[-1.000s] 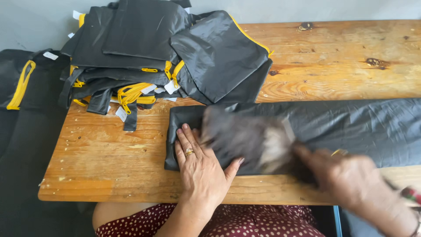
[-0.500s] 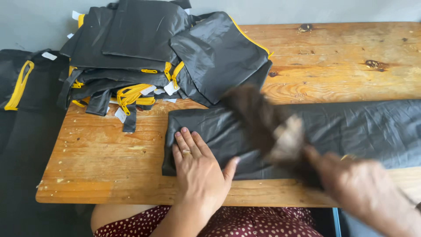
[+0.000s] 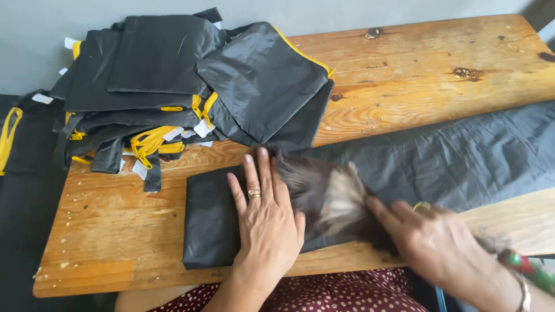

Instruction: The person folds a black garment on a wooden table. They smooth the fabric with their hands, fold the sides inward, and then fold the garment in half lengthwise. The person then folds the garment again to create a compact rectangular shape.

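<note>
At the far left, dark cloth with a yellow strap [image 3: 8, 136] hangs beside the wooden surface [image 3: 404, 75]. On the left rear part of the surface lies a pile of black bags [image 3: 173, 81] with yellow trim and small white tags; the bags lie one over another, and the top right one is tilted toward the middle of the surface.

In front of the pile, near the front edge, a long black sheet of fabric [image 3: 439, 162] lies across the surface and goes out of view at the right. Its left end is folded to a straight edge.

The left hand [image 3: 266, 216] lies flat on this folded end, palm down, fingers spread, with a ring on one finger. Just to the right of it there is a brown and pale brush [image 3: 332, 193], blurred from motion, touching the fabric. The right hand [image 3: 436, 242] is closed on the near end of the brush; its fingers are also blurred, so the exact grip I cannot tell. A bangle is on the right wrist.
</note>
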